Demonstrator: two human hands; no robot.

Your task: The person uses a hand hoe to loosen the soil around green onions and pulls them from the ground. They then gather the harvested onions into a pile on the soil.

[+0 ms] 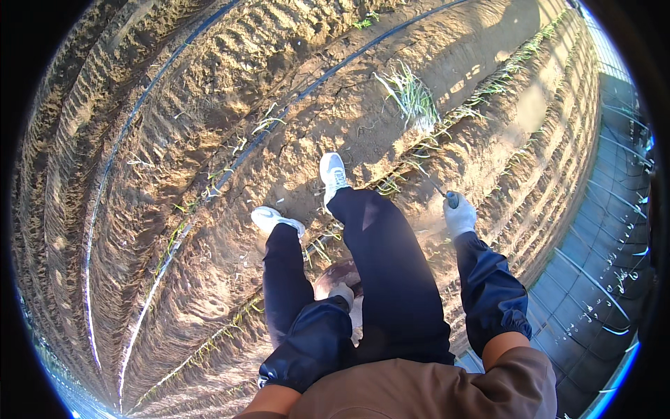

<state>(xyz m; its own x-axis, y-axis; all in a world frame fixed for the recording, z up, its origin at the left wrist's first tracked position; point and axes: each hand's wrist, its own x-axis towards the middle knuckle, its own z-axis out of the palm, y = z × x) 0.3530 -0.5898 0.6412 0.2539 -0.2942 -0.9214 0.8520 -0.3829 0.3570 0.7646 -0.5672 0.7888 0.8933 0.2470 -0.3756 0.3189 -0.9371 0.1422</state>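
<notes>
My right hand (pixel 460 213), in a white glove, is closed around the grey handle of a hand tool (pixel 438 188) with a thin metal shaft. The shaft points toward a row of green seedlings (pixel 388 184) in the soil; its far end is hard to make out. My left hand (pixel 343 293), also gloved, is between my legs at a rounded reddish-brown object (pixel 335 275), partly hidden by my legs. Whether the fingers grip it cannot be seen. Beyond my shoes, a bundle of long-leaved, onion-like seedlings (pixel 413 99) lies on the soil.
Ridged soil with furrows spreads around me. Dark drip hoses (pixel 256 140) run along the rows, and loose seedlings (pixel 268 123) lie beside one. My white shoes (pixel 334 173) stand on the soil. Dark ground sheeting (pixel 586 230) borders the field at right.
</notes>
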